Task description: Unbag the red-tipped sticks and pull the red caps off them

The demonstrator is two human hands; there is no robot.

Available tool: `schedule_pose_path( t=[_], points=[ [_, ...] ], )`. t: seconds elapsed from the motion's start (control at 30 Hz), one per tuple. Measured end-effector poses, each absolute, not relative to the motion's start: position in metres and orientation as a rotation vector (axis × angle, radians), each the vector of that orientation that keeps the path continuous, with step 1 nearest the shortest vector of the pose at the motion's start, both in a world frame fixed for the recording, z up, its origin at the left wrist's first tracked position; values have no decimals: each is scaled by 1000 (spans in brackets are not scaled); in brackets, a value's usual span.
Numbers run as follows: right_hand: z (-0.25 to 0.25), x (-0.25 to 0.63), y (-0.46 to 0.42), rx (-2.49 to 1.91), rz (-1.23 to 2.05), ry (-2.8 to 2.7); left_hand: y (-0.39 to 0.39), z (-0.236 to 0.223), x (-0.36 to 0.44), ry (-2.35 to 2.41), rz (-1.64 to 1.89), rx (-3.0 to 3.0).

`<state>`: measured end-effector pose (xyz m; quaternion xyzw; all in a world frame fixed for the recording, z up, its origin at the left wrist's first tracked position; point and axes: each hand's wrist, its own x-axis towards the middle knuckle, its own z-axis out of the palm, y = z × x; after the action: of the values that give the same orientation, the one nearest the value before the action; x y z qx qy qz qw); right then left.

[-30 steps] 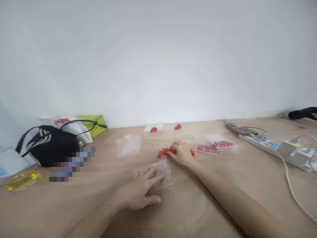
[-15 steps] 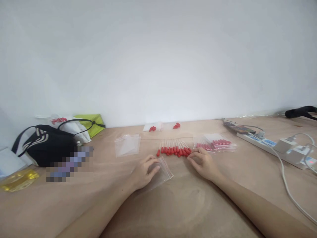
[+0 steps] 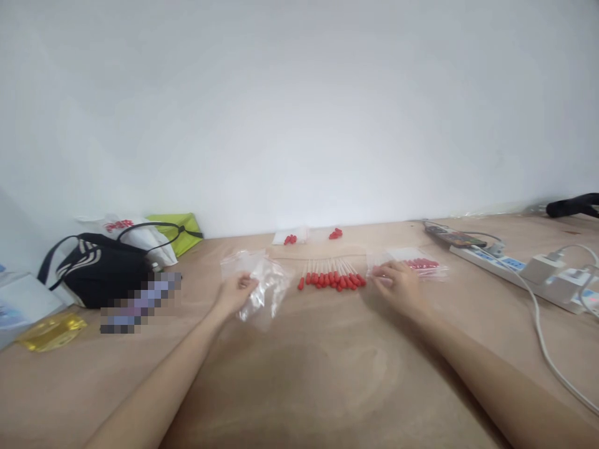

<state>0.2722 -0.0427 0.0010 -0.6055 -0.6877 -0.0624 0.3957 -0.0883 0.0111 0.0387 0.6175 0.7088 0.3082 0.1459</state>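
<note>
My left hand (image 3: pixel 235 293) is closed on a clear zip bag (image 3: pixel 266 288) and holds it a little above the brown table (image 3: pixel 327 380). Behind it lies a small stack of empty clear bags (image 3: pixel 236 260). A row of several thin sticks with red tips (image 3: pixel 331 278) lies in the middle. My right hand (image 3: pixel 399 282) rests on the table just right of that row, fingers curled, touching the near edge of filled bags of red-tipped sticks (image 3: pixel 416 267). I cannot make out anything in its fingers.
A black bag (image 3: pixel 96 269), a white bag (image 3: pixel 135 236) and a green pouch (image 3: pixel 180 232) sit at the left by the wall, with a yellow packet (image 3: pixel 51 330) nearer. Small red pieces (image 3: pixel 335 234) lie at the back. A power strip (image 3: pixel 505 267) with chargers and cables lies right.
My left hand has picked the clear bag up off the table and moved it left and back. My right hand left the row of sticks and went right to the filled bags.
</note>
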Motion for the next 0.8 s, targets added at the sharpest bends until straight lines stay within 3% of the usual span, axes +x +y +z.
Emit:
schedule_pose_path(
  t=[0.17, 0.33, 0.47, 0.6, 0.8],
  points=[
    [0, 316, -31, -1887, -257, -1406, 58, 43, -120, 2365, 987, 1650],
    [-9, 340, -31, -2082, -223, -1480, 64, 32, -120, 2513, 948, 1697],
    [-12, 341, -30, -2133, -226, -1519, 50, 30, -109, 2619, 1156, 1896],
    [-13, 340, -28, -2100, -275, -1468, 23, 26, -94, 2343, 1333, 2367],
    [-12, 342, -31, -2023, -303, -1338, -15, 16, -69, 1781, 1140, 2797]
  ],
)
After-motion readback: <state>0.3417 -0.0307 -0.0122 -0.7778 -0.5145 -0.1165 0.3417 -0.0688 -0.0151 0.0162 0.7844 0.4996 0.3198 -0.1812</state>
